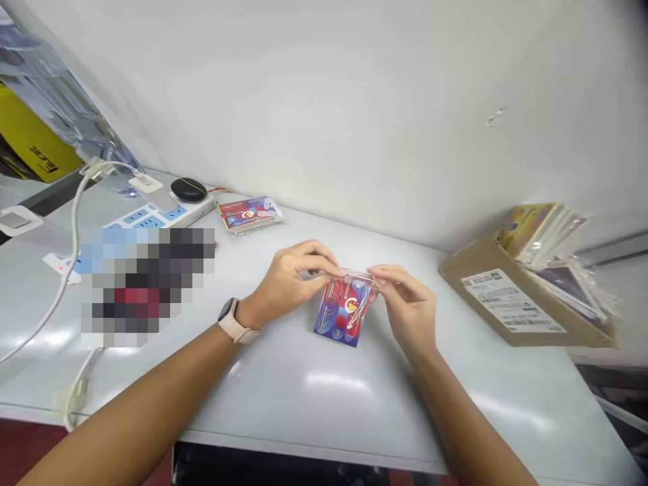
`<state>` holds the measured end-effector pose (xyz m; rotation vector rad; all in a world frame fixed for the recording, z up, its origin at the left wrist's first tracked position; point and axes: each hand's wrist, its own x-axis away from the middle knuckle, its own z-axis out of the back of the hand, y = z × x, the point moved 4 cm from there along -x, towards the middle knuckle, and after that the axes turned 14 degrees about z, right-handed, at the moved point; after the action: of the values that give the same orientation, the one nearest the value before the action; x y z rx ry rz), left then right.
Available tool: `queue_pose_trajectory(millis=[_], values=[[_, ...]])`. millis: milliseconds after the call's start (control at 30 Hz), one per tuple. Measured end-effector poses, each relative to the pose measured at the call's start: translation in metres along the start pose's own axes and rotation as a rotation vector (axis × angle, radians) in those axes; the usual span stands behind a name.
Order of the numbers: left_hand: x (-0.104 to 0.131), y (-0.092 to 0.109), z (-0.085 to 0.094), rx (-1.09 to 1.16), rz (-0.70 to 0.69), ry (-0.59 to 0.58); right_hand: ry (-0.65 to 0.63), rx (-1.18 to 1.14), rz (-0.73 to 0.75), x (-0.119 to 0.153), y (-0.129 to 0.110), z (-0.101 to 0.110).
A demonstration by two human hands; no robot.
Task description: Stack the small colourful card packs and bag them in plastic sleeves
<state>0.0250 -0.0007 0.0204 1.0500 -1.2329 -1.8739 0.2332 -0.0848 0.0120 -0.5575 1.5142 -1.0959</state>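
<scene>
A red and blue printed card pack (341,314) in a clear plastic sleeve (360,275) is held over the middle of the table. My left hand (304,273) pinches the upper left corner of the sleeve, thumb against fingers. At the upper right corner, my right hand (408,300) has its thumb and fingers closed on the clear plastic. The pack hangs tilted toward me below both hands. Whether its lower edge touches the table I cannot tell. Farther back on the left lies a stack of similar sleeved packs (250,214).
On the right a cardboard box (486,297) with a shipping label holds several sleeved packs (536,233). A power strip (156,216), a black mouse (188,190) and a white cable (75,223) occupy the left side. A blurred patch hides something there. The wall borders the white table (283,398).
</scene>
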Motion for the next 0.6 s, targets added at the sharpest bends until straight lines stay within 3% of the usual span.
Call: queue_pose_trajectory(millis=[333, 600], values=[[0.007, -0.007, -0.005, -0.171, -0.177, 0.102, 0.014, 0.067, 0.056, 0.0, 0.004, 0.003], [0.008, -0.015, -0.007, -0.402, -0.215, 0.053, -0.022, 0.15, 0.086, 0.005, 0.013, 0.003]])
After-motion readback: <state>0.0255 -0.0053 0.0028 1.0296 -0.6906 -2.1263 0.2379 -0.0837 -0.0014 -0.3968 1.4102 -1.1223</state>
